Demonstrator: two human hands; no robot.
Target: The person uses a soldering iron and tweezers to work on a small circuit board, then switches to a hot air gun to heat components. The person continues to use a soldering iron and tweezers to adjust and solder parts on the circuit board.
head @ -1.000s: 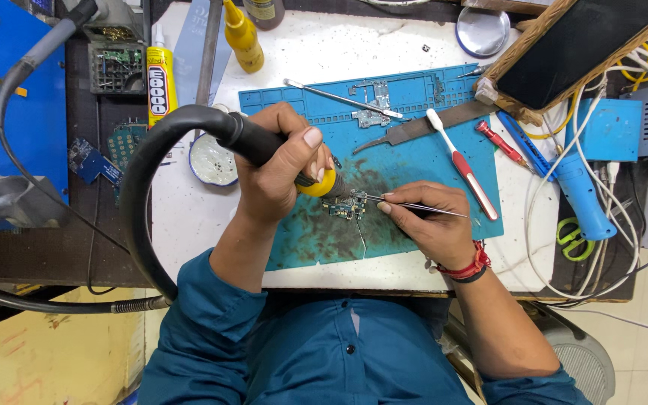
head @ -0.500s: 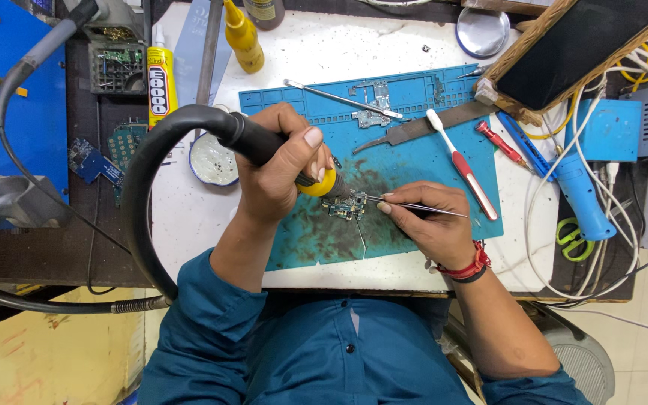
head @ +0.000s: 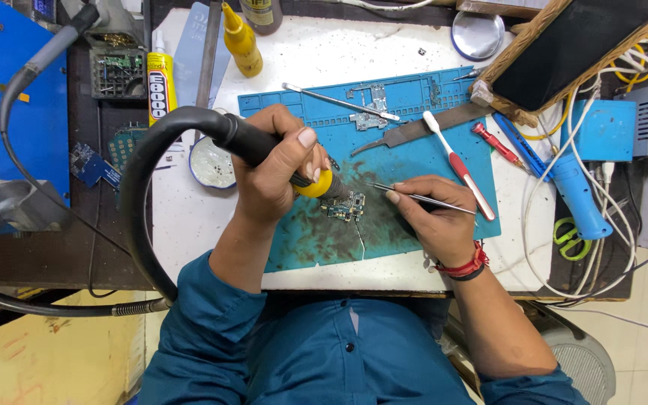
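Nothing moved: left hand (head: 271, 169) grips one hot-air wand (head: 264, 150), right hand (head: 433, 217) pinches one tweezers (head: 414, 197).

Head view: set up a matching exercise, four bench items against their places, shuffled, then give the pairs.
Items:
1. hot-air handle
2. tweezers
3. circuit board
4. toothbrush

Places:
A. lying loose on the blue mat, beyond the right hand
B. in the left hand
C. on the mat between both hands
D. in the right hand

Pairs: 1-B, 2-D, 3-C, 4-A
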